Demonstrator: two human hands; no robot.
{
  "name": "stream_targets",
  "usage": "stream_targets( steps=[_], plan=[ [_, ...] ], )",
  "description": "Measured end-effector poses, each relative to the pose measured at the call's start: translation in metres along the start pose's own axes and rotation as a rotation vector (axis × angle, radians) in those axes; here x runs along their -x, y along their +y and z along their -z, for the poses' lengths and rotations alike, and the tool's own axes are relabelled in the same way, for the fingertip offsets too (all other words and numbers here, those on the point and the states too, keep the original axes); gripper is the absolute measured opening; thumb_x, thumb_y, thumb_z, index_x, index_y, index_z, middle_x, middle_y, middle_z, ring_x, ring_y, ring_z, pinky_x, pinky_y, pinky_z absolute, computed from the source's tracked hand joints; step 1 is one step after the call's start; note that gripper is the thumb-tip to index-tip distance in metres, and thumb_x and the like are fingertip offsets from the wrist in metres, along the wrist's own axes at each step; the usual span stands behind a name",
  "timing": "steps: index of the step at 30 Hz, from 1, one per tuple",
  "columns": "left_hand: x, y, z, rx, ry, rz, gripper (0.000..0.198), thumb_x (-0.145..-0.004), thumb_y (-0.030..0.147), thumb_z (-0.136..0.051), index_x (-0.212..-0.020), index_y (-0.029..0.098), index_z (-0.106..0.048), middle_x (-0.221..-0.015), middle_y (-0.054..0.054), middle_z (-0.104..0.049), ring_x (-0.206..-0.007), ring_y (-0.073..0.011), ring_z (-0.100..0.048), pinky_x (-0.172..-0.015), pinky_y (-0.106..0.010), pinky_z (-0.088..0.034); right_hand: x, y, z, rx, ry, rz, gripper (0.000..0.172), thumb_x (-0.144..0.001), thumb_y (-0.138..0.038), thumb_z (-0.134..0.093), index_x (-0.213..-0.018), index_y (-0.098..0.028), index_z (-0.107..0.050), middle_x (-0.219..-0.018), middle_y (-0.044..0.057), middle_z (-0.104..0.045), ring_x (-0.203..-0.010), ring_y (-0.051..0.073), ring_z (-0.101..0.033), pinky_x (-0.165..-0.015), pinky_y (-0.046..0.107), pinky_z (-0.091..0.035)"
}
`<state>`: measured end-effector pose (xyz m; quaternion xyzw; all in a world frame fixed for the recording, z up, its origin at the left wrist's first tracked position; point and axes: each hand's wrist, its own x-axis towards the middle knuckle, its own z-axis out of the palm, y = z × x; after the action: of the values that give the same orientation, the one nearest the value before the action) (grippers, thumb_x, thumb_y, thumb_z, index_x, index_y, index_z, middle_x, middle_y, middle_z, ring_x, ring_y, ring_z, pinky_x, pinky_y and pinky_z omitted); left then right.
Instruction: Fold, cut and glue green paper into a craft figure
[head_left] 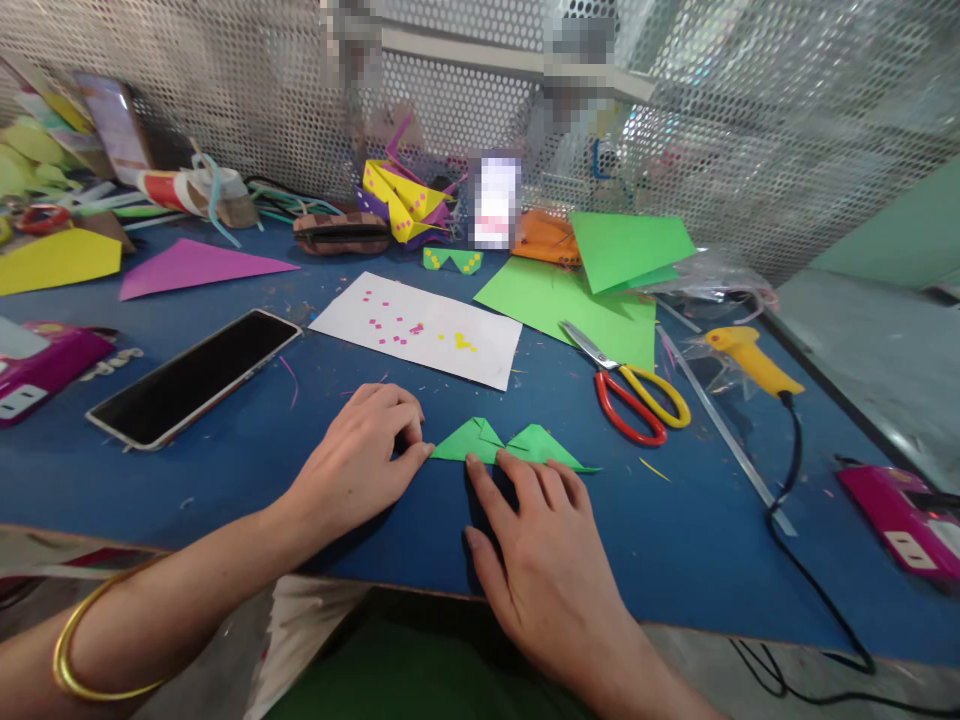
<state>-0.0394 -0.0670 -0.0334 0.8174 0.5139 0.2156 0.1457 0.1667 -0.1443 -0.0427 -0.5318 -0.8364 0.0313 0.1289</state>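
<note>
Scissors [609, 366] overlap a green sheet [555, 300] beyond the right hand [551, 540].

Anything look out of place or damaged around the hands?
Just litter: a yellow sliver lies loose near the scissors, and a curled purple strand beside the black phone, like stray offcuts. No spill stands out.

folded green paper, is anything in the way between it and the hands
Nothing visible: the right hand touches the lower edge of the folded green paper, and the left hand is at its left tip. The scissors lie beyond, off to the right.
</note>
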Motion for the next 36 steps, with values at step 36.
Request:
stream_targets(
  steps=[36],
  plan=[
    [0.044, 0.046, -0.022, -0.435, 0.044, -0.318, 0.045, -0.090, 0.023, -0.044, -0.124, 0.002, -0.063, -0.119, -0.017, -0.070, -0.107, -0.0309, -0.064, -0.103, -0.052, -0.045, 0.012, 0.006, 0.002, 0.143, 0.125, -0.068, 0.044, -0.100, -0.028, -0.035, -0.129, -0.008, -0.061, -0.128, 0.013, -0.065, -0.118, 0.026, -0.056, -0.110, 0.048, -0.026]
  ],
)
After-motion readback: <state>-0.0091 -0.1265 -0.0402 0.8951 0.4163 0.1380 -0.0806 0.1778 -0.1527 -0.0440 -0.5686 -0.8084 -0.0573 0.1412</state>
